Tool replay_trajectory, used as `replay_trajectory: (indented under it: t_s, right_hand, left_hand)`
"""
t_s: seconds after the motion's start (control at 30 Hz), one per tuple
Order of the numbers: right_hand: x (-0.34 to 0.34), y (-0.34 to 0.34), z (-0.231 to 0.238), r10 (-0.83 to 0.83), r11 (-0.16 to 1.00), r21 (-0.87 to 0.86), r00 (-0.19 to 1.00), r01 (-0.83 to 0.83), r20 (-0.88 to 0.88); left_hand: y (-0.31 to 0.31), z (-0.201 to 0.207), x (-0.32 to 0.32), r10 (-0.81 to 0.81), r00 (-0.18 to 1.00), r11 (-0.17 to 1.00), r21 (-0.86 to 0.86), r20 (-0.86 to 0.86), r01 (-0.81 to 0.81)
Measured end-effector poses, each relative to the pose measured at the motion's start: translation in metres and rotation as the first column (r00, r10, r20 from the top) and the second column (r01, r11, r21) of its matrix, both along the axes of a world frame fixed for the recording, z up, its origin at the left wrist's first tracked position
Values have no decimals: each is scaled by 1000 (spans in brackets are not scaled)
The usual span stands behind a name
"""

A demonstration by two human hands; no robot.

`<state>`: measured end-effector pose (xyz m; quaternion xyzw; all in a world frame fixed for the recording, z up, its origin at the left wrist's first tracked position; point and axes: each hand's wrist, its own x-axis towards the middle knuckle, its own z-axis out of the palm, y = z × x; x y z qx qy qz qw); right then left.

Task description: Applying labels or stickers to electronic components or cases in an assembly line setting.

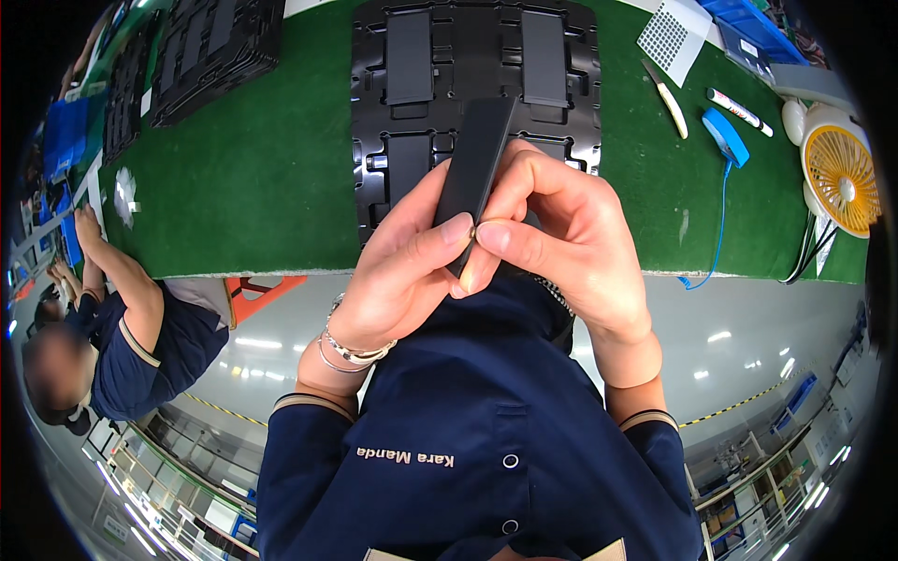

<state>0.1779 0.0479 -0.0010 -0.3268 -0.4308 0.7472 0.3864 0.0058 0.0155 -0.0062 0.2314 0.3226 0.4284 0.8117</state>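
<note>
Head view, left hand (402, 252) curled around the lower end of a thin black rectangular panel (479, 154), thumb at its face, right hand (575, 224) closed, fingertips pinching its right edge, all above a black moulded tray (477, 58) on a green-topped table (262, 187).

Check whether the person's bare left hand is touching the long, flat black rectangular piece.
Touching. The head view shows it: the bare left hand grips the long, flat black piece near its lower end, thumb across its face.
</note>
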Motion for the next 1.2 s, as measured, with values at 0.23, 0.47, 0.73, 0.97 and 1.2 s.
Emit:
replay_trajectory:
  t_s: [0.23, 0.47, 0.73, 0.97, 1.2]
  right_hand:
    - [1, 1, 2, 4, 999, 43, 999, -6, 38]
    - [3, 3, 4, 32, 993, 114, 994, -43, 102]
    - [4, 2, 7, 33, 991, 120, 989, -50, 142]
    - [7, 4, 2, 64, 981, 170, 985, -91, 161]
    - [8, 1, -2, 36, 999, -2, 999, -36, 20]
  left_hand:
    - [0, 7, 8, 56, 994, 998, 2, -89, -56]
    - [-1, 9, 8, 50, 991, 999, 11, -123, -49]
    - [2, 7, 1, -42, 991, 999, 24, -127, 46]
    - [3, 19, -1, -61, 971, 997, 28, -232, 69]
    - [1, 24, 7, 215, 847, 961, 262, -486, -93]
